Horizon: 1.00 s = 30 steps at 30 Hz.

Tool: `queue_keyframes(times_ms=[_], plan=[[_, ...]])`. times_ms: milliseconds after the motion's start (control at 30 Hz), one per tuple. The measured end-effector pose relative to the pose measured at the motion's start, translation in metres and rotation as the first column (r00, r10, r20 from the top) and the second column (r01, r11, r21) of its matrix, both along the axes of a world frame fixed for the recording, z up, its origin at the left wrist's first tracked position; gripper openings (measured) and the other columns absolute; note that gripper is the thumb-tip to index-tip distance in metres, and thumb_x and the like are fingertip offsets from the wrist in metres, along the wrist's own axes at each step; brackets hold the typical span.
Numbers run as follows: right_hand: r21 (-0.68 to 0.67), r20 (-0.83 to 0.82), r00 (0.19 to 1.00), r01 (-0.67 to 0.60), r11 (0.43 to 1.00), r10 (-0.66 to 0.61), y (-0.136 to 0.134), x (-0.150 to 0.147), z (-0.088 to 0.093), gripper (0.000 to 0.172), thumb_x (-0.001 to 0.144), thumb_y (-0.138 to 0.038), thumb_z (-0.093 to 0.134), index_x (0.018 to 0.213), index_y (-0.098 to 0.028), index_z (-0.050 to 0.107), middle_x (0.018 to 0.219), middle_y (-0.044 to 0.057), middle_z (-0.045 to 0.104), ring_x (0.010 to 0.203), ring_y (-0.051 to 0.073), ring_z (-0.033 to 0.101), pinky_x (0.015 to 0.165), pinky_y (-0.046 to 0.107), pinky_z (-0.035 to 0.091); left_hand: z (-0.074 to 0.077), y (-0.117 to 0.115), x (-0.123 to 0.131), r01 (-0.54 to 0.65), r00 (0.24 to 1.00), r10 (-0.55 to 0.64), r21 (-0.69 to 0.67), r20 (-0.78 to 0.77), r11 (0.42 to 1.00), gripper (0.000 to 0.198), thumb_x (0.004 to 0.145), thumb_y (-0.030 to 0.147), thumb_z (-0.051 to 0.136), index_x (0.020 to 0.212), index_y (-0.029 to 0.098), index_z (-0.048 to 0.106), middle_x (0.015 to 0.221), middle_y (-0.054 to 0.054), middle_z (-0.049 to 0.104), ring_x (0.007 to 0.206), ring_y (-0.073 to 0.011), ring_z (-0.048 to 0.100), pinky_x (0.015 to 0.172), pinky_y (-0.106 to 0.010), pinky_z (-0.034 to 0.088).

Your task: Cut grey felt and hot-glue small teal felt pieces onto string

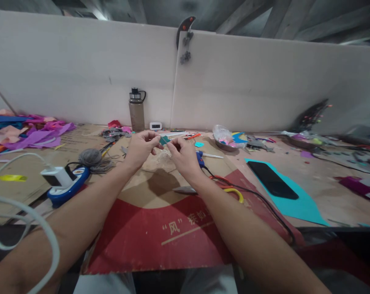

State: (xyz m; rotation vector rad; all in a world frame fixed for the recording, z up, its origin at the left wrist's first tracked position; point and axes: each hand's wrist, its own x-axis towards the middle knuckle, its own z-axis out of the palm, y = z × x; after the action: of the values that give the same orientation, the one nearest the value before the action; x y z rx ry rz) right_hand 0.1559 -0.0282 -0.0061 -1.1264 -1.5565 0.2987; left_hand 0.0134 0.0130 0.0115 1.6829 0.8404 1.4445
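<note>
Between my two hands, above the cardboard sheet, is a small dark green piece (164, 140) that looks like cut felt. My left hand (143, 148) pinches its left side with thumb and forefinger. From the other side, my right hand (182, 153) grips it at the fingertips. Below them on the cardboard lies a pale tangle of glue strands (164, 158). A blue hot glue gun (199, 158) rests just right of my right hand, partly hidden by it. Scissors with orange and yellow handles (234, 192) lie under my right forearm.
A power strip (69, 188) with a white charger and looping cable is at left, beside grey yarn (93, 158). A bottle (137, 112) stands at the back. Felt scraps (47, 132) are piled far left. A phone (272, 179) lies on turquoise felt (310, 210) at right.
</note>
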Motion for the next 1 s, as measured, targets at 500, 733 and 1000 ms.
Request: queue_keyframes(times_ms=[500, 733, 1000], plan=[[-0.154, 0.22, 0.965, -0.112, 0.982, 0.144, -0.006, -0.012, -0.008, 0.022, 0.078, -0.012, 0.044, 0.074, -0.02, 0.063, 0.071, 0.0, 0.064, 0.066, 0.014, 0.054, 0.064, 0.025, 0.037, -0.003, 0.001, 0.002, 0.154, 0.943, -0.079, -0.216, 0.323, 0.964, 0.023, 0.069, 0.029, 0.072, 0.077, 0.013, 0.058, 0.072, -0.002, 0.063, 0.064, -0.0143, 0.068, 0.053, -0.02, 0.052], [-0.243, 0.392, 0.912, -0.024, 0.97, 0.121, 0.0, 0.0, -0.003, 0.03, 0.086, -0.032, 0.046, 0.065, -0.019, 0.063, 0.061, 0.002, 0.061, 0.057, 0.015, 0.05, 0.055, 0.026, 0.03, -0.001, 0.007, -0.004, 0.102, 0.955, -0.052, -0.159, 0.293, 0.982, 0.023, 0.07, 0.029, 0.072, 0.079, 0.012, 0.06, 0.072, -0.003, 0.065, 0.066, -0.0148, 0.069, 0.066, -0.027, 0.056], [-0.243, 0.588, 0.743, 0.539, 0.806, -0.319, 0.003, 0.063, 0.001, 0.03, 0.088, -0.033, 0.047, 0.095, -0.011, 0.067, 0.089, 0.015, 0.069, 0.081, 0.021, 0.063, 0.067, 0.026, 0.04, 0.001, 0.011, -0.009, 0.059, 0.941, 0.018, -0.218, 0.337, 0.974, 0.015, 0.075, 0.023, 0.067, 0.077, 0.011, 0.059, 0.071, -0.003, 0.064, 0.065, -0.0143, 0.068, 0.062, -0.025, 0.055]])
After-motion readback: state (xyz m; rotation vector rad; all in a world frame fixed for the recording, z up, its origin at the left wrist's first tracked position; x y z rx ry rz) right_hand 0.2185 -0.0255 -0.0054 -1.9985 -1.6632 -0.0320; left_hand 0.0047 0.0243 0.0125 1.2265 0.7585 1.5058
